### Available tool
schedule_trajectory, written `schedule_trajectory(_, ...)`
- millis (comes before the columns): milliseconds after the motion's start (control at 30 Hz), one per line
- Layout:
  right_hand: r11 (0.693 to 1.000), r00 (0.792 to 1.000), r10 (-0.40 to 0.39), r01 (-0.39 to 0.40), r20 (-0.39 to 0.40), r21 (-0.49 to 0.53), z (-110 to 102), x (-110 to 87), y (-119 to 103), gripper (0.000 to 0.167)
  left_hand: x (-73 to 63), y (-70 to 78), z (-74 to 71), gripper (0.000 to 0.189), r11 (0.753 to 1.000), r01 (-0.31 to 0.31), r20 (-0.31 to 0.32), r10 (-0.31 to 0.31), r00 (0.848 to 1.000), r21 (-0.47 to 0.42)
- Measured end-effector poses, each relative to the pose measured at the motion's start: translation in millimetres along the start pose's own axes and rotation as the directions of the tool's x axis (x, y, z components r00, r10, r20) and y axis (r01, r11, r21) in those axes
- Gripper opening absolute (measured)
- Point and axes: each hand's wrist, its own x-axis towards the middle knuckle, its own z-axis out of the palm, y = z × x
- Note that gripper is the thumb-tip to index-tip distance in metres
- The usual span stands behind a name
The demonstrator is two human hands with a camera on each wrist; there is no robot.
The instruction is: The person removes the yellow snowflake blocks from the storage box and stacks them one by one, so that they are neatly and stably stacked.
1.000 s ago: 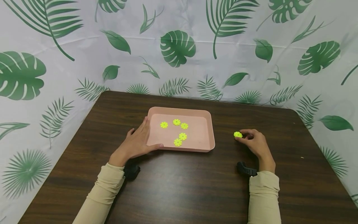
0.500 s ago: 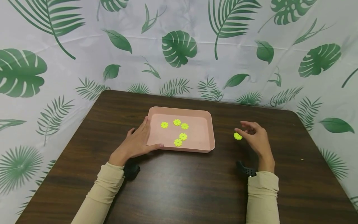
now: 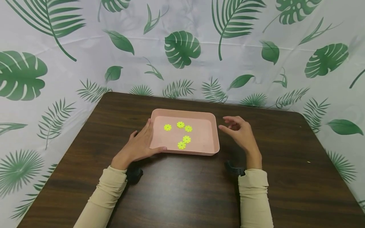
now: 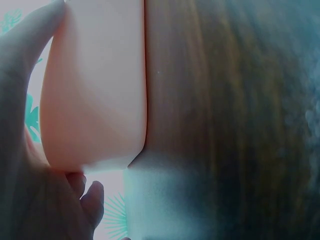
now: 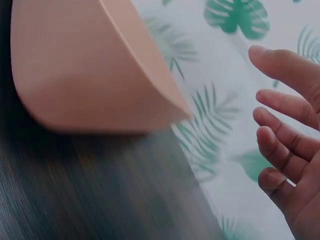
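A shallow pink tray (image 3: 202,134) lies on the table, with several yellow flower-shaped discs (image 3: 186,139) on its floor. My left hand (image 3: 137,147) rests at its near left corner, fingers laid along the left side and thumb reaching over the front rim. The left wrist view shows this hand against the outer tray wall (image 4: 97,95). Just right of the tray, my right hand (image 3: 242,134) hovers with thumb and fingers apart. Nothing sits between those fingers (image 5: 277,107) in the right wrist view. No yellow disc shows outside the tray; the right hand covers part of the tabletop.
The dark wood table (image 3: 182,190) runs back to a white curtain (image 3: 137,63) printed with green leaves. A tiny pale scrap (image 3: 308,162) lies toward the table's right side. A black strap (image 3: 235,168) is on the right wrist.
My right hand pinched a yellow disc right of the tray, let go of it, then moved left toward the tray's right side with nothing held. The left hand and tray stay put.
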Motion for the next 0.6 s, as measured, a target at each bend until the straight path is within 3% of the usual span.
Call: schedule_trajectory(600,0.995,0.987,-0.068,0.056,0.146,0.087,63.0,17.2,-28.4,0.039,-0.9,-0.1,-0.7,0.121,1.0,0.005,0.003,-0.005,1.0,-0.012)
